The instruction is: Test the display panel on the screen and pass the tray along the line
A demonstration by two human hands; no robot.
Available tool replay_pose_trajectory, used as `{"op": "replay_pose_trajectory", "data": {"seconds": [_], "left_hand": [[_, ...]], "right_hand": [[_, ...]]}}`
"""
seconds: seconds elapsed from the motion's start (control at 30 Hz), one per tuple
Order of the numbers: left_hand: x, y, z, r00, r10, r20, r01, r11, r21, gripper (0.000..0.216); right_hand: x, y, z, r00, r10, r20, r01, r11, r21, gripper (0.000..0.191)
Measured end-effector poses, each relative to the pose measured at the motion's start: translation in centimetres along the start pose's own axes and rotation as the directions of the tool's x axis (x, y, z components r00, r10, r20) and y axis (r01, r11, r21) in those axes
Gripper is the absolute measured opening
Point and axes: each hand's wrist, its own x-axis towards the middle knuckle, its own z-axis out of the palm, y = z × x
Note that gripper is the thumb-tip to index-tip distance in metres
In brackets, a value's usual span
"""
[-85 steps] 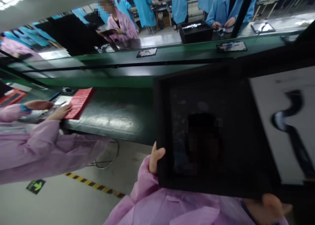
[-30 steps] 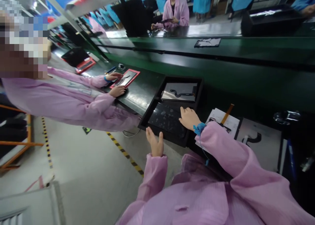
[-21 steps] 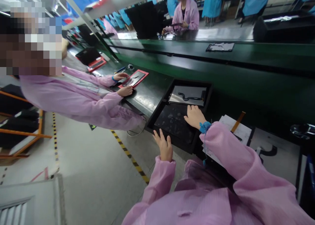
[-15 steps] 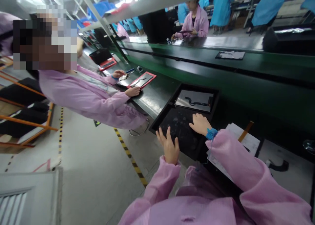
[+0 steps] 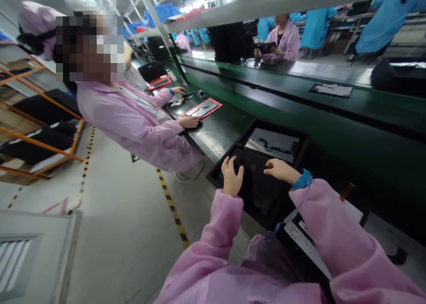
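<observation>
A black tray [image 5: 216, 174] lies on the near edge of the dark green bench. Its far compartment holds a grey panel with a black flex cable [image 5: 273, 143]. The near compartment holds a dark sheet [image 5: 258, 184]. My left hand [image 5: 231, 178] rests on the left part of that dark sheet, fingers apart. My right hand [image 5: 278, 169], with a blue wrist strap, lies on the sheet's far edge, fingers stretched forward. Neither hand grips anything that I can see.
A co-worker in a pink coat [image 5: 133, 122] stands to the left, hands at a red-framed panel [image 5: 203, 108]. A green conveyor [image 5: 299, 100] runs behind, carrying a flat panel [image 5: 331, 89]. Papers [image 5: 309, 242] lie by my right arm. Yellow-black floor tape [image 5: 173, 206] runs below.
Earlier I held the tray up close; it now lies on the bench. Since one second ago my left hand moved onto the dark sheet, and my view swung left.
</observation>
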Motion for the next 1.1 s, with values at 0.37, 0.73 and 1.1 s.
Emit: {"op": "replay_pose_trajectory", "data": {"seconds": [0.37, 0.73, 1.1], "left_hand": [[7.8, 6.2, 0.8, 0.919, 0.359, 0.163, -0.352, 0.933, -0.072, 0.051], [23.9, 19.7, 9.9, 0.840, 0.241, 0.487, -0.386, 0.895, 0.222, 0.061], [23.8, 7.5, 13.4, 0.886, 0.022, 0.462, -0.249, 0.864, 0.437, 0.040]], "right_hand": [[0.8, 2.3, 0.3, 0.978, -0.207, -0.010, 0.204, 0.952, 0.227, 0.016], [1.2, 4.8, 0.6, 0.961, -0.277, -0.023, 0.258, 0.857, 0.445, 0.020], [1.8, 6.3, 1.1, 0.959, -0.283, -0.011, 0.236, 0.775, 0.587, 0.033]]}}
